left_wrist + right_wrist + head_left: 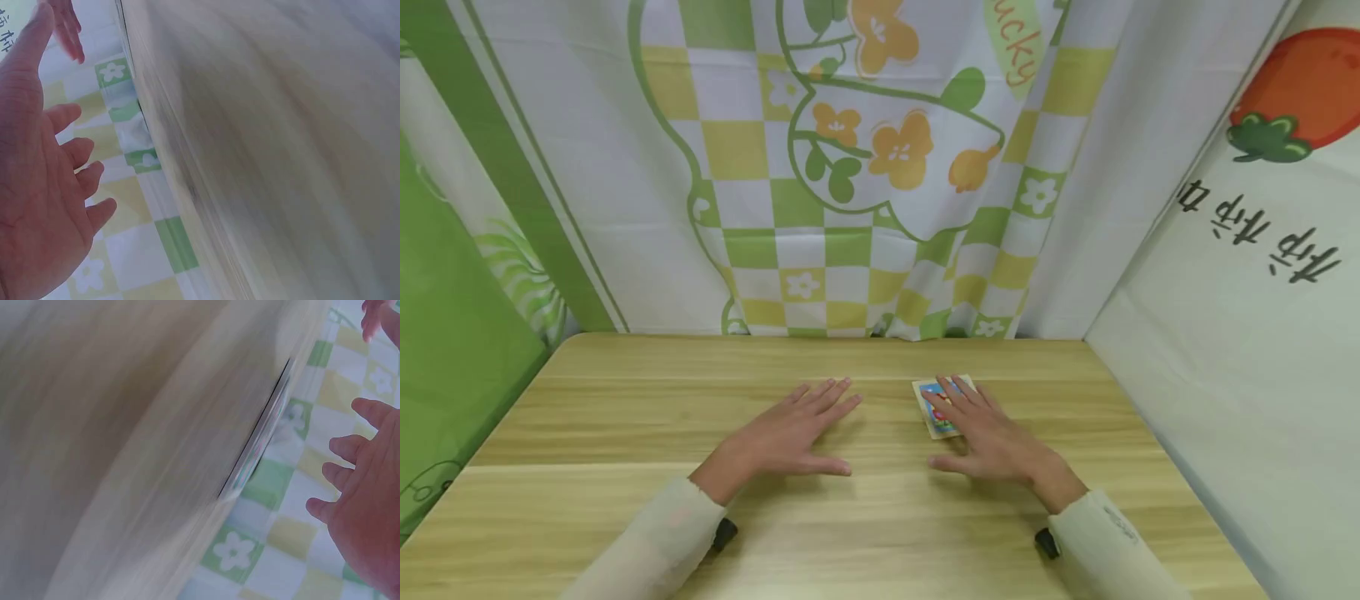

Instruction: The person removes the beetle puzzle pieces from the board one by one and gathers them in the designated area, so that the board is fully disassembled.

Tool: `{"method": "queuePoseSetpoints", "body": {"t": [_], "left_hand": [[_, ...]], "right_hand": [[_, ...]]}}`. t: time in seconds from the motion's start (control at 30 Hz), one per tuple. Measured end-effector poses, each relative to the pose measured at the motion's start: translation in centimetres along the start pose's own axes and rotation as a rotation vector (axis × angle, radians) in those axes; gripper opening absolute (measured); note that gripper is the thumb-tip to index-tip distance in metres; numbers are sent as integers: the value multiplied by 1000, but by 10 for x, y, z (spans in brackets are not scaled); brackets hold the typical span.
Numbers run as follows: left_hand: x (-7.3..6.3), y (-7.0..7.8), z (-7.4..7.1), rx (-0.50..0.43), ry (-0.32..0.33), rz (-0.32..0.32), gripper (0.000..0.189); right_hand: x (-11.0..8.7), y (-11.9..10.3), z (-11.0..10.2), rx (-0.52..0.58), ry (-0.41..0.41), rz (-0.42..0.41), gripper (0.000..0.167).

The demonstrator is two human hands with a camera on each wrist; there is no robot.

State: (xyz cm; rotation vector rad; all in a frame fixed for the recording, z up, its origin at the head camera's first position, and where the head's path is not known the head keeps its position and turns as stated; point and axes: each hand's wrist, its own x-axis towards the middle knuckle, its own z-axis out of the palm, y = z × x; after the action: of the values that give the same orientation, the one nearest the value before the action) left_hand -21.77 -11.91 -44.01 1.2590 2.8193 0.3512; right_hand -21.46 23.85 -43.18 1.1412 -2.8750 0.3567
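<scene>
"Where's the flat, tan-bordered square panel with the blue picture (942, 423)?"

"Below the right hand (996, 442), on the pale wood-grain bench (880, 525). That hand is spread wide, holding nothing; likewise the left hand (782, 435)."

"Handling?"

"Probably light, stiff; pinch opposite edges."

"Containers?"

"None that I can see."

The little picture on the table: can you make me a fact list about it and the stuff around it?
Picture: flat on the wood-grained table, pale border, partly hidden by the right hand in the head view
Right hand: fingers spread, holding nothing
Left hand: fingers spread, holding nothing
Curtain: behind the table, green and yellow checks, orange flowers
</scene>
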Motion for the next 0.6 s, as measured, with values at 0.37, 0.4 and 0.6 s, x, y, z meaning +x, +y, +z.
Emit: {"method": "queuePoseSetpoints", "body": {"t": [0.37, 0.4, 0.6], "left_hand": [[28, 13, 13, -29, -14, -85, 103], [31, 15, 14, -32, -15, -96, 103], [59, 32, 19, -58, -46, -177, 103]], "right_hand": [[-3, 41, -6, 86, 15, 76, 86], [-3, 46, -7, 80, 13, 79, 84], [0, 72, -10, 93, -13, 124, 75]]}}
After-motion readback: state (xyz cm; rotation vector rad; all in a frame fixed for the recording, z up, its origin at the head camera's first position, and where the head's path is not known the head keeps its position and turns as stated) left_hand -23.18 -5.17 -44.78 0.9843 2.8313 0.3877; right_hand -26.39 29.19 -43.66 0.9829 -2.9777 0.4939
